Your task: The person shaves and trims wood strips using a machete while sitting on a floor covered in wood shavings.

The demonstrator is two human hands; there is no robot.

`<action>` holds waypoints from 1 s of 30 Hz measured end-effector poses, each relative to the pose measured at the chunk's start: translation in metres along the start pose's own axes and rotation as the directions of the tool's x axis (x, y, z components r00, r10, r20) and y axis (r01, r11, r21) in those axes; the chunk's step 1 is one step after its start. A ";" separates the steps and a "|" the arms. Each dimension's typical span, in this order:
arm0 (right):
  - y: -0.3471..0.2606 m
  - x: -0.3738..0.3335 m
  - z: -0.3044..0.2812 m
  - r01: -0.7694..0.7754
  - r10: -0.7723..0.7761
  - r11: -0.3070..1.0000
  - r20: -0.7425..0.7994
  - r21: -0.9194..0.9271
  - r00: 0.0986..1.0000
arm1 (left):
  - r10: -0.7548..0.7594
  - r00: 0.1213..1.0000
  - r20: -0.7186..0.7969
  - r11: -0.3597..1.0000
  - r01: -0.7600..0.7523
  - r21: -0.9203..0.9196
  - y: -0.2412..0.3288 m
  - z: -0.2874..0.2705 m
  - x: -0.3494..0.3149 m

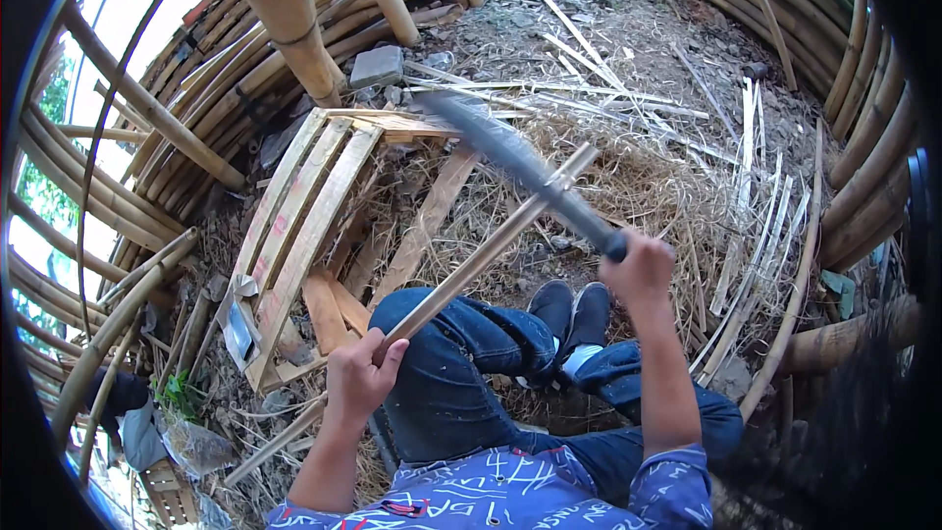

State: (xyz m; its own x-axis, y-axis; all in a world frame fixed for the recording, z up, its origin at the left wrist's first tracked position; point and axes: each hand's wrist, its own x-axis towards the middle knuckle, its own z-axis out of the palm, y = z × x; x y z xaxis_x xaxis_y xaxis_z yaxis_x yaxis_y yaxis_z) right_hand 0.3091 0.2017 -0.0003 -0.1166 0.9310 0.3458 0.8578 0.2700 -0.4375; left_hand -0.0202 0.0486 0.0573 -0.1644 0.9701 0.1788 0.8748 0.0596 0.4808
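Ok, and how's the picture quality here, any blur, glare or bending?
Head view: motion blur smears the dark blade in the right hand; the left hand and pale strip look sharper; gaps at upper left are washed out white; fisheye distortion bends the bamboo poles near the right rim.

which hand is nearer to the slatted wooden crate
Left. The left hand, closed on the bamboo strip, is just right of the near end of the crate; the right hand, holding the machete, is farther off to the right.
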 end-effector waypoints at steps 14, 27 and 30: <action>0.022 0.009 -0.004 -0.010 0.010 1.000 -0.039 -0.010 0.999 | -0.024 0.998 0.052 0.999 0.026 -0.024 0.007 -0.001 0.004; 0.016 0.011 -0.007 -0.062 0.055 0.993 -0.072 -0.101 0.996 | -0.026 0.997 0.077 0.999 0.029 -0.038 0.002 -0.006 0.002; 0.037 0.015 -0.009 -0.192 0.188 0.980 -0.072 -0.059 0.980 | 0.006 0.998 0.055 1.000 -0.005 -0.016 0.007 -0.001 0.007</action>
State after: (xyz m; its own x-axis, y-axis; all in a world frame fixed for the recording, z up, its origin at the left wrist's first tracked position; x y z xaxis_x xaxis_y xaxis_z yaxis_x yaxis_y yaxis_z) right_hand 0.3438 0.2231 -0.0036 0.0828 0.9449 0.3168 0.8921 0.0714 -0.4461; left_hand -0.0158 0.0550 0.0629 -0.1340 0.9819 0.1340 0.8682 0.0511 0.4935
